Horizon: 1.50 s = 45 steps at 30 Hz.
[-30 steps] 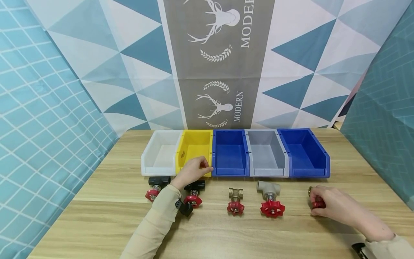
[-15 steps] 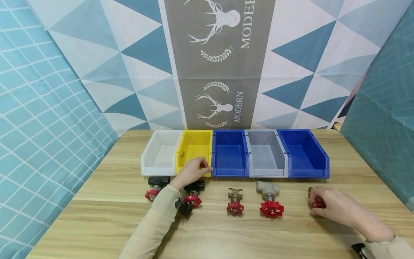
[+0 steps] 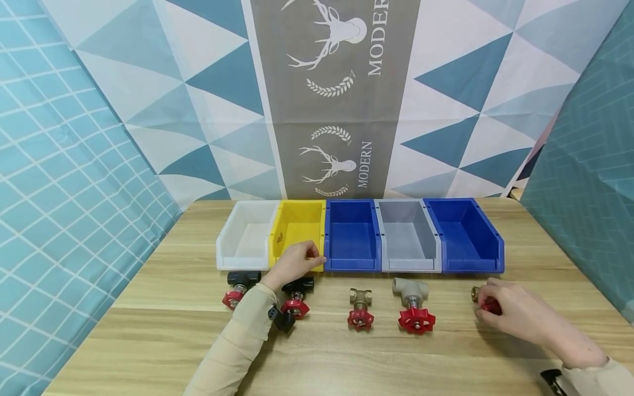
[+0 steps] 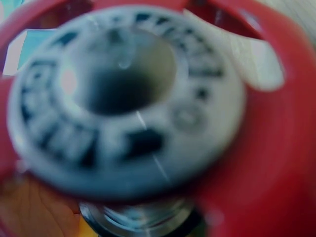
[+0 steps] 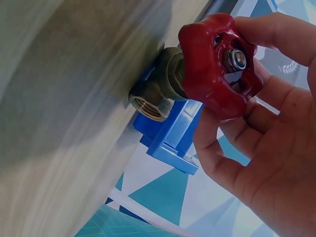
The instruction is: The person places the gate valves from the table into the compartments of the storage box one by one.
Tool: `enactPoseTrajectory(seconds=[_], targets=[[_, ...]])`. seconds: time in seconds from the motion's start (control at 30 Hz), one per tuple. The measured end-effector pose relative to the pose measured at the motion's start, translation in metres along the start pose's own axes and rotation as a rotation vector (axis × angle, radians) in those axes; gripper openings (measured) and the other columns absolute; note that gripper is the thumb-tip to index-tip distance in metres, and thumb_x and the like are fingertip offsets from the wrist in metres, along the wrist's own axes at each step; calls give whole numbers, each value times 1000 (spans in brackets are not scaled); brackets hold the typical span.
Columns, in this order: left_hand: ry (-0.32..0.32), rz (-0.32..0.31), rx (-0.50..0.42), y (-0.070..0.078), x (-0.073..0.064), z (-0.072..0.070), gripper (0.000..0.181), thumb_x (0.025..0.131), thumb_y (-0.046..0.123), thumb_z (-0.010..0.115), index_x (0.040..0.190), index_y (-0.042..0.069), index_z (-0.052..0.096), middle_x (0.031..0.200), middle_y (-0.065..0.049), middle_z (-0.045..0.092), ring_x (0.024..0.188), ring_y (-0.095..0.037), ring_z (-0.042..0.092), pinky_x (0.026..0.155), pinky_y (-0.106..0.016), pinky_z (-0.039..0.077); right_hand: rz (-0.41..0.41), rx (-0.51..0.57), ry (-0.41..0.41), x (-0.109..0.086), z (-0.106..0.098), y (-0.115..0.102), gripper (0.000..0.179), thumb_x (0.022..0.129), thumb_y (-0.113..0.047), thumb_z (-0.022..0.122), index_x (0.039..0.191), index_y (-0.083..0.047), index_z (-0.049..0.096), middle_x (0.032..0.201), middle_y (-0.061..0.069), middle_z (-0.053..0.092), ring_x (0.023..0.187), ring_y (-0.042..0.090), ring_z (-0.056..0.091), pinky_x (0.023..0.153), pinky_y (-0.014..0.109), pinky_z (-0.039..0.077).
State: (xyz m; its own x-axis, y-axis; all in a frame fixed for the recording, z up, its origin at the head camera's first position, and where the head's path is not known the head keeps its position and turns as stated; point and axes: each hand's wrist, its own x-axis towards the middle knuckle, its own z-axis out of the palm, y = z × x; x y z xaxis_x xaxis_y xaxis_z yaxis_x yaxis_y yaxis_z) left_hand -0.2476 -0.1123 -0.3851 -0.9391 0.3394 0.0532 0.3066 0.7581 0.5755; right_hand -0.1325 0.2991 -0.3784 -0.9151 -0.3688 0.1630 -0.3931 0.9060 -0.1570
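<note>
My right hand (image 3: 520, 311) grips the red handwheel (image 5: 219, 69) of a brass valve (image 5: 160, 89) at the right of the table. The right wrist view shows the thumb and fingers around the wheel's rim, with the threaded brass body touching the wooden surface. My left hand (image 3: 295, 263) rests at the front edge of the yellow bin (image 3: 302, 212), loosely bent, its thumb near the corner of the middle blue bin (image 3: 353, 263). A black-bodied valve (image 3: 295, 308) lies below the left wrist; its blurred red handwheel (image 4: 276, 128) fills the left wrist view.
Another black-bodied valve (image 3: 240, 289), a small brass valve (image 3: 361, 308) and a grey-bodied valve (image 3: 413, 305) lie along the front of the bins. A white bin (image 3: 246, 263), a grey bin (image 3: 411, 264) and a right-hand blue bin (image 3: 470, 265) complete the row.
My right hand has shifted slightly, and its fingers have changed position around the red handwheel. The left hand stays where it was.
</note>
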Motion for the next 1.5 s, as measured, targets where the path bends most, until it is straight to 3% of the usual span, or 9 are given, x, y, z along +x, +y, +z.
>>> enactPoseTrajectory(seconds=[0.43,0.9,1.5], targets=[[-18,-5,-13,-1,1,0,23,84,33,64,78,13,55,68,1,52,62,-15,48,57,-25,38,-19,-19,60,3,-8,2,20,66,-12,70,71,-23,55,73,-10,43,61,1,37,53,22,35],[-12,6,-6,-1,0,0,23,84,33,64,78,13,55,67,1,53,62,-14,48,57,-25,39,31,-29,-2,9,-16,0,17,68,-12,67,70,-22,53,72,-7,41,60,4,37,51,21,30],[-15,0,-8,0,1,-1,23,83,34,64,78,13,55,68,2,53,62,-14,48,57,-25,39,16,-12,9,12,-19,5,20,68,-14,69,67,-21,50,69,-8,40,59,3,36,51,20,30]])
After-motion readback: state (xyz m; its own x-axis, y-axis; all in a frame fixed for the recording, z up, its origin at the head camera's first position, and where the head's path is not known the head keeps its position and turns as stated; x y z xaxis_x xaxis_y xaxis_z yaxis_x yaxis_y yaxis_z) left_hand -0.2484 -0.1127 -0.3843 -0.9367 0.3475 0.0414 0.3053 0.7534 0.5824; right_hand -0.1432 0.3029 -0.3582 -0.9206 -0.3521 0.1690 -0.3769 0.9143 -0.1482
